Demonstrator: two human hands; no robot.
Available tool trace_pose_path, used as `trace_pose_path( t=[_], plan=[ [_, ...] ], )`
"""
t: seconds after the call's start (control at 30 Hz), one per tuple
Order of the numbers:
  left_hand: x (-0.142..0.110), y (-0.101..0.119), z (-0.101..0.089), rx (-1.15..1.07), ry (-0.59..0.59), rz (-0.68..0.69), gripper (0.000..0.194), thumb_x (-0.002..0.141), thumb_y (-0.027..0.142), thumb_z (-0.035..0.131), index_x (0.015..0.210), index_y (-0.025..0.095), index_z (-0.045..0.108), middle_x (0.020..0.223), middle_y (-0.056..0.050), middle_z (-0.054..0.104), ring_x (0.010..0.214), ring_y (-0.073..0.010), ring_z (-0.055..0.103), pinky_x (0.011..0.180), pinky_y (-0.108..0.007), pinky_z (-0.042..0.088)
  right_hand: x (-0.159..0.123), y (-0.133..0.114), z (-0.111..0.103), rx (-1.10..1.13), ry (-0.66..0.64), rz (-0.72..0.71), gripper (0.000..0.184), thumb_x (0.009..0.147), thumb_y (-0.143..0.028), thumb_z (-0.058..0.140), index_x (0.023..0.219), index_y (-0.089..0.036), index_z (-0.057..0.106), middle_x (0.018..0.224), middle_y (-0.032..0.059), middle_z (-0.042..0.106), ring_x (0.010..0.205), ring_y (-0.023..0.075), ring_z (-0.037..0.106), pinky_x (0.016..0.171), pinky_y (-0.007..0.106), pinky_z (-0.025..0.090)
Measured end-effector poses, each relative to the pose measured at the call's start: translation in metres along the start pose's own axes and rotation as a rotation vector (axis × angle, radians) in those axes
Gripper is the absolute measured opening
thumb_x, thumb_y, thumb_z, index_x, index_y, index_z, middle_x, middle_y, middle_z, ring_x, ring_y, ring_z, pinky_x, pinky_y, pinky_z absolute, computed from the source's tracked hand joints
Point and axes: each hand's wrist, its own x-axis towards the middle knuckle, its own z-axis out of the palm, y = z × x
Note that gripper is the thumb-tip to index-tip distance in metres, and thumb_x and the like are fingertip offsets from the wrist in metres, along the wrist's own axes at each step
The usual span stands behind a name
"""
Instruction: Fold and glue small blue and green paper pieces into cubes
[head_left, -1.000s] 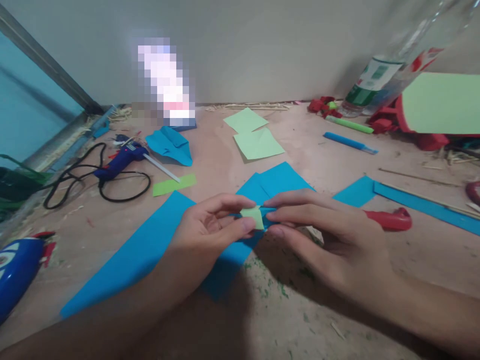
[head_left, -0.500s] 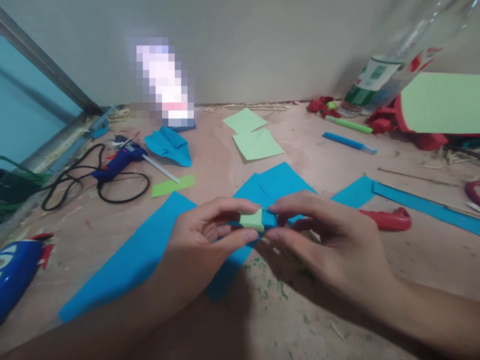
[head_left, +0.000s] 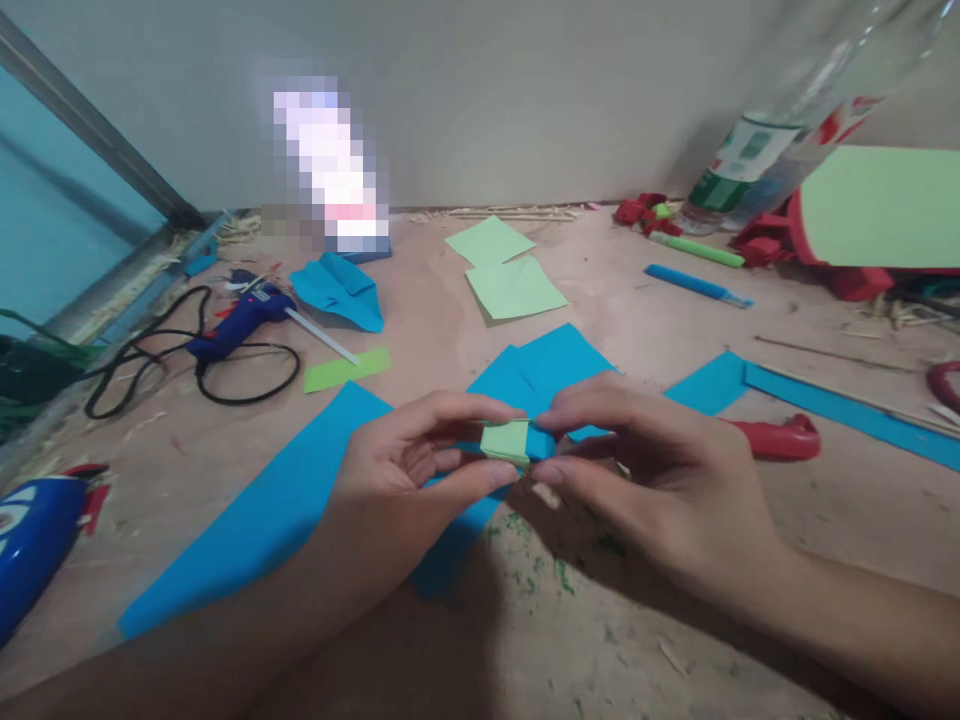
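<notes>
Both my hands meet over the middle of the work surface. My left hand [head_left: 409, 470] pinches a small folded paper piece [head_left: 506, 441], pale green with a blue part, between thumb and forefinger. My right hand [head_left: 660, 480] pinches the same piece from the right side, fingertips touching the left hand's. The piece is held just above a large blue paper sheet [head_left: 255, 520] that lies flat under my left wrist. Another blue sheet [head_left: 547, 365] lies just behind my fingers.
A blue glue gun [head_left: 236, 320] with black cord lies at the left. Two green squares [head_left: 510, 285], a folded blue paper [head_left: 337, 290], a green strip [head_left: 345, 370], red scissors [head_left: 780, 437], a blue pen [head_left: 697, 285], a bottle [head_left: 757, 160] and blue strips [head_left: 847, 410] surround my hands.
The small folded piece has turned between my fingertips, showing more of its green face. Both hands shifted only slightly.
</notes>
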Motion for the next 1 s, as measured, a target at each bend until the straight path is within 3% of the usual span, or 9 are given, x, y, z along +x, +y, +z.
trace_pose_path(
  t=[0.2,0.4,0.6,0.73,0.87,1.0],
  plan=[
    [0.001,0.000,-0.002,-0.080,-0.023,-0.063,0.026,0.074,0.010,0.091,0.095,0.024,0.084,0.095,0.001,0.084,0.087,-0.0143,0.080,0.079,-0.019,0.066,-0.001,0.004,-0.001,0.013,0.017,0.035,0.020,0.085,-0.015,0.087,0.099,-0.027,0.080,0.094,-0.0017,0.077,0.084,0.0134,0.075,0.071,0.022,0.065],
    [0.007,0.000,-0.006,-0.145,-0.022,-0.167,0.020,0.084,0.018,0.087,0.103,0.020,0.081,0.078,0.002,0.082,0.072,-0.0142,0.081,0.069,-0.018,0.066,0.007,0.004,-0.013,-0.053,-0.116,-0.027,0.028,0.089,-0.020,0.085,0.115,-0.029,0.080,0.115,0.0000,0.077,0.090,0.0135,0.077,0.076,0.025,0.067],
    [0.008,0.004,-0.004,-0.100,-0.060,-0.251,0.026,0.080,0.021,0.089,0.105,0.017,0.081,0.077,0.000,0.082,0.071,-0.0165,0.081,0.063,-0.019,0.065,0.011,-0.002,-0.013,-0.157,-0.146,0.035,0.017,0.088,-0.019,0.084,0.103,-0.025,0.081,0.097,0.0008,0.080,0.082,0.0169,0.076,0.069,0.027,0.065],
    [0.008,0.004,-0.004,-0.056,-0.060,-0.231,0.043,0.067,0.015,0.096,0.108,0.018,0.081,0.093,-0.003,0.086,0.088,-0.0213,0.083,0.079,-0.025,0.068,0.010,-0.004,-0.009,-0.147,-0.102,0.117,0.010,0.088,-0.022,0.084,0.096,-0.023,0.080,0.090,0.0013,0.079,0.079,0.0177,0.075,0.066,0.028,0.064],
    [0.006,0.002,-0.002,-0.013,-0.039,-0.214,0.038,0.069,0.020,0.095,0.103,0.016,0.081,0.092,-0.005,0.086,0.085,-0.0231,0.083,0.081,-0.030,0.068,0.007,-0.002,-0.006,-0.149,-0.078,0.146,0.009,0.090,-0.022,0.081,0.099,-0.022,0.078,0.091,0.0021,0.080,0.077,0.0171,0.075,0.064,0.027,0.062],
    [0.005,0.002,-0.001,0.028,-0.034,-0.187,0.034,0.070,0.020,0.094,0.102,0.017,0.082,0.091,-0.004,0.086,0.083,-0.0204,0.083,0.076,-0.025,0.067,0.005,-0.001,-0.003,-0.138,-0.043,0.162,0.009,0.090,-0.021,0.080,0.099,-0.022,0.077,0.091,0.0021,0.079,0.076,0.0162,0.075,0.060,0.024,0.061]
  ],
)
